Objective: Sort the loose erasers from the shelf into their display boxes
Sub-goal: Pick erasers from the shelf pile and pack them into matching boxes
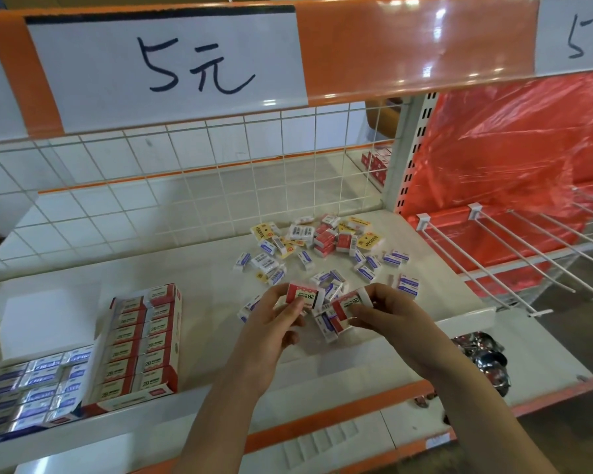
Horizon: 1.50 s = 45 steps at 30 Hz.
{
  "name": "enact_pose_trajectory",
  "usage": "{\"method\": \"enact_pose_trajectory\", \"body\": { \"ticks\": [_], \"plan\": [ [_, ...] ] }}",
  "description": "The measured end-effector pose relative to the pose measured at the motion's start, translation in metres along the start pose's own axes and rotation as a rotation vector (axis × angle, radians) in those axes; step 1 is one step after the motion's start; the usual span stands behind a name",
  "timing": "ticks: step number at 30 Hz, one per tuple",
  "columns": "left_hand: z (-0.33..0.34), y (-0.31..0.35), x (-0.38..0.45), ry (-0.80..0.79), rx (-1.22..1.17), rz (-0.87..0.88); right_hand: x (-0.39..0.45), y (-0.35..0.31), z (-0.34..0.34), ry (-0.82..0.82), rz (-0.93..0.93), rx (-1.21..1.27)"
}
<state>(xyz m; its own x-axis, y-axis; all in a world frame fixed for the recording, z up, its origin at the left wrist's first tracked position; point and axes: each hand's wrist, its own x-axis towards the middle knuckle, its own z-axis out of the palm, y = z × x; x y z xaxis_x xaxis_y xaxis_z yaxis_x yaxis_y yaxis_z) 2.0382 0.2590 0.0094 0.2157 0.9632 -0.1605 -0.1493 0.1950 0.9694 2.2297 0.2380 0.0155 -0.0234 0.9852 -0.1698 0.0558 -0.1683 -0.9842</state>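
Your left hand (278,313) has its grip pinched on a red-and-white 2B eraser (303,295); your right hand (387,313) grips a second red 2B eraser (348,307), both just above the white shelf (202,268). Your fingers hide part of each sleeve. Behind them lies the loose pile (322,244) of small rectangular blocks in red, blue and yellow wrappers. The red display box (141,340) sits left, the blue box (31,381) blurred beside it.

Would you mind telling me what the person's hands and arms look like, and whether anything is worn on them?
Both the left hand and the right hand are bare, with no gloves, rings, watch or bracelet visible. The forearms are bare too; no sleeve shows anywhere in the frame.
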Motion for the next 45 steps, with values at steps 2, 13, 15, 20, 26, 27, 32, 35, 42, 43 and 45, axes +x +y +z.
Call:
{"method": "enact_pose_trajectory", "body": {
  "ticks": [2,13,15,20,26,27,32,35,42,43,45],
  "plan": [
    [0.0,0.0,-0.003,-0.029,0.041,0.003,0.0,-0.001,0.001,-0.001,0.022,0.07],
    [-0.01,-0.007,-0.01,-0.033,0.307,0.015,-0.004,0.0,0.011,-0.014,-0.016,-0.005],
    [-0.015,-0.007,-0.011,-0.017,0.391,0.041,-0.004,-0.001,0.012,-0.036,-0.03,-0.047],
    [-0.028,0.001,-0.021,0.016,0.448,0.09,-0.002,-0.006,0.022,-0.101,0.008,0.038],
    [-0.052,0.009,-0.033,0.108,0.437,0.055,0.003,-0.011,0.043,-0.134,-0.004,0.093],
    [-0.056,0.01,-0.035,0.117,0.434,0.054,0.004,-0.012,0.047,-0.148,-0.003,0.095],
    [-0.078,0.014,-0.042,0.154,0.451,0.026,0.011,-0.013,0.066,-0.193,0.002,0.168],
    [-0.093,0.016,-0.047,0.171,0.472,0.009,0.016,-0.014,0.08,-0.228,-0.004,0.17],
    [-0.131,0.025,-0.057,0.223,0.529,-0.01,0.028,-0.018,0.115,-0.277,-0.029,0.094],
    [-0.136,0.027,-0.059,0.229,0.536,-0.017,0.03,-0.019,0.121,-0.283,-0.034,0.079],
    [-0.149,0.031,-0.063,0.238,0.548,-0.026,0.036,-0.02,0.133,-0.297,-0.055,0.013]
  ]
}}
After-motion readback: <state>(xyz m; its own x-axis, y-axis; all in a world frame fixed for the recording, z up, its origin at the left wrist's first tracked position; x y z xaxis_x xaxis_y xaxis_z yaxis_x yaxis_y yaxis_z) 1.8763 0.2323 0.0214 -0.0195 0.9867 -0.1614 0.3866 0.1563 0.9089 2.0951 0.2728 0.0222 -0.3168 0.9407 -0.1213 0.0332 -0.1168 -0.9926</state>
